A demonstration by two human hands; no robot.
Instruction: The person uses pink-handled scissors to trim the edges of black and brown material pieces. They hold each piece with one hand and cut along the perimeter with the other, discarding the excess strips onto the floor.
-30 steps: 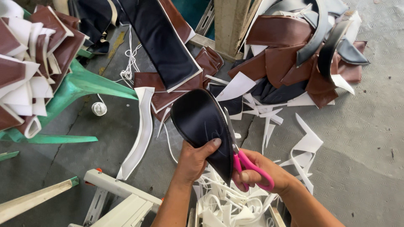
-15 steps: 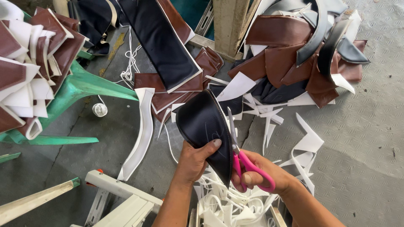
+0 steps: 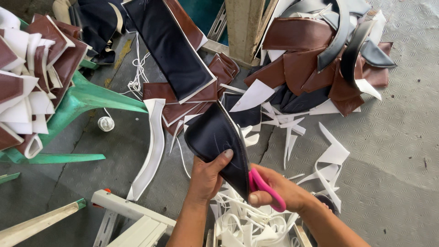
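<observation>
My left hand (image 3: 206,176) grips the lower end of a dark navy leather piece (image 3: 215,137), thumb pressed on its face. The piece is pointed at the top and has a thin white edge along its right side. My right hand (image 3: 279,194) holds pink-handled scissors (image 3: 261,185), fingers through the loops. The blades run up along the piece's right edge and are mostly hidden behind it. Below both hands lies a heap of white trimmed strips (image 3: 247,222).
Brown and navy leather pieces are piled at top right (image 3: 315,59) and on a green plastic chair (image 3: 84,98) at left. A long navy panel (image 3: 171,45) lies above. White offcuts (image 3: 329,155) litter the grey floor. A white frame (image 3: 128,212) sits lower left.
The leather piece has tilted and shifted slightly right and up in my left hand. The scissors have moved up along its right edge.
</observation>
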